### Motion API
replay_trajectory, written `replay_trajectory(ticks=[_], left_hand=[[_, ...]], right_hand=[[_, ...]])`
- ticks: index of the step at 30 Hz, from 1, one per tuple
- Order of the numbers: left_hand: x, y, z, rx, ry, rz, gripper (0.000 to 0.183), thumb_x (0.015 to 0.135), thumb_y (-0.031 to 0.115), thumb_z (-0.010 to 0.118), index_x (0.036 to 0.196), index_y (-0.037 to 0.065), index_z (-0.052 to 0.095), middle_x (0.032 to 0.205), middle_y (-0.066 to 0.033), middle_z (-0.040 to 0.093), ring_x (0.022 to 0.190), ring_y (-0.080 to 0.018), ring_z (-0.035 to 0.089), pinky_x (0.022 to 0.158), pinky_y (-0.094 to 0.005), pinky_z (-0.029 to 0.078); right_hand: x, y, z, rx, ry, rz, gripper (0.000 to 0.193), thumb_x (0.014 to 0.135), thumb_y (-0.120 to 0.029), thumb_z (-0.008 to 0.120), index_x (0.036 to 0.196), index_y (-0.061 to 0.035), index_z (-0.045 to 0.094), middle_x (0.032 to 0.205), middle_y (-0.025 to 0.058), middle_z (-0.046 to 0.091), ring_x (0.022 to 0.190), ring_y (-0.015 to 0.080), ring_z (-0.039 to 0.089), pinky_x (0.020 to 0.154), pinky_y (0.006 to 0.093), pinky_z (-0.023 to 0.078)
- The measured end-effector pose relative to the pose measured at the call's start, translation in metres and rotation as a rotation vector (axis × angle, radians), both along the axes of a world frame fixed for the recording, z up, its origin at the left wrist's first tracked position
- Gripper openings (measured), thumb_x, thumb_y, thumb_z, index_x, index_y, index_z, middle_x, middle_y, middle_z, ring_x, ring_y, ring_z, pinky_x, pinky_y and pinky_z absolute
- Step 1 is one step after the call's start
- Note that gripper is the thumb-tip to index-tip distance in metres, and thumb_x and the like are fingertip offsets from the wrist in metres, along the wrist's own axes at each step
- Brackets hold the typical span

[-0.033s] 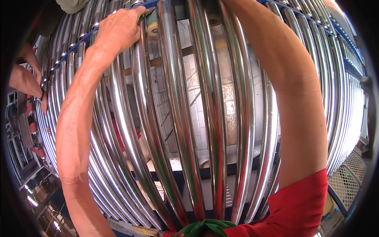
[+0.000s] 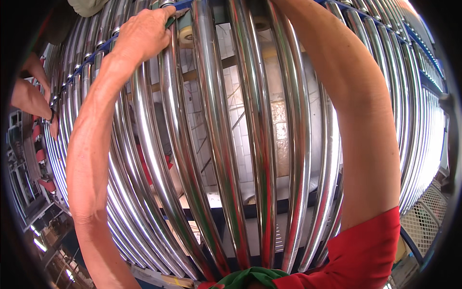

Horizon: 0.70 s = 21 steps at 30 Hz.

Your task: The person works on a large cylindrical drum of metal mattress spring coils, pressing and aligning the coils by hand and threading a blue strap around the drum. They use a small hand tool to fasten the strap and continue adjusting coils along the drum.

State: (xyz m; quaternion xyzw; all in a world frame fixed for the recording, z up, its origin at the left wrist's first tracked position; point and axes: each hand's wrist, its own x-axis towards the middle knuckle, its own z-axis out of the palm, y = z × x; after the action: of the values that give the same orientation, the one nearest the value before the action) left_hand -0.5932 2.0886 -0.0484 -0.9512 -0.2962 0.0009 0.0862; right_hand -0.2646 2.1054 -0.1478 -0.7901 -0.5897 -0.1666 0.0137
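The metal rollers point(image 2: 219, 120) run down the middle of the frame. At upper left, my left hand point(image 2: 144, 33) is at their ends by the blue rail point(image 2: 185, 5); I can't tell whether it grips anything. My right hand is cut off above my forearm point(image 2: 358, 96), its state unseen.

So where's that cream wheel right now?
In the head view, the cream wheel is near the top, left of centre, just right of the left hand, in the gap between two chrome rollers.
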Motion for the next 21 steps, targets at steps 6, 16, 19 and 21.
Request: replay_trajectory(ticks=[6, 16, 19, 21], left_hand=[[-0.011, -0.004, -0.007, -0.179, -0.104, 0.107, 0.041, 0.091, 0.008, 0.066, 0.131, 0.006, 0.058, 0.107, -0.0251, 0.072, 0.106, -0.0459, 0.067, 0.094, -0.0554, 0.052], [-0.004, -0.017, 0.022, -0.222, -0.074, 0.095, 0.026, 0.092, 0.013, 0.065, 0.115, 0.001, 0.062, 0.095, -0.0323, 0.068, 0.089, -0.0501, 0.068, 0.076, -0.0577, 0.055], [-0.003, -0.03, 0.013, -0.132, -0.143, 0.143, 0.026, 0.09, 0.01, 0.064, 0.114, -0.001, 0.06, 0.09, -0.0307, 0.067, 0.089, -0.0516, 0.067, 0.075, -0.058, 0.054], [-0.002, -0.032, 0.009, -0.147, -0.148, 0.076, 0.027, 0.089, 0.009, 0.062, 0.115, -0.001, 0.061, 0.091, -0.0318, 0.068, 0.091, -0.0513, 0.067, 0.077, -0.0576, 0.055]], right_hand=[[-0.003, 0.002, 0.005, 0.074, 0.24, -0.103, 0.034, 0.098, -0.017, 0.058, 0.126, -0.0009, 0.066, 0.133, 0.019, 0.062, 0.125, 0.0427, 0.061, 0.101, 0.0471, 0.054], [-0.008, -0.004, 0.018, 0.109, 0.414, -0.167, 0.032, 0.1, -0.019, 0.054, 0.126, -0.0027, 0.065, 0.138, 0.0223, 0.06, 0.123, 0.0438, 0.064, 0.1, 0.0499, 0.055], [-0.001, -0.001, 0.012, 0.029, 0.237, -0.127, 0.031, 0.1, -0.018, 0.055, 0.122, -0.0035, 0.07, 0.14, 0.02, 0.059, 0.127, 0.0405, 0.062, 0.101, 0.047, 0.055], [0.002, 0.001, 0.008, -0.127, -0.015, -0.048, 0.029, 0.099, -0.017, 0.056, 0.119, -0.0044, 0.074, 0.141, 0.0182, 0.058, 0.13, 0.0376, 0.059, 0.102, 0.0445, 0.055]])
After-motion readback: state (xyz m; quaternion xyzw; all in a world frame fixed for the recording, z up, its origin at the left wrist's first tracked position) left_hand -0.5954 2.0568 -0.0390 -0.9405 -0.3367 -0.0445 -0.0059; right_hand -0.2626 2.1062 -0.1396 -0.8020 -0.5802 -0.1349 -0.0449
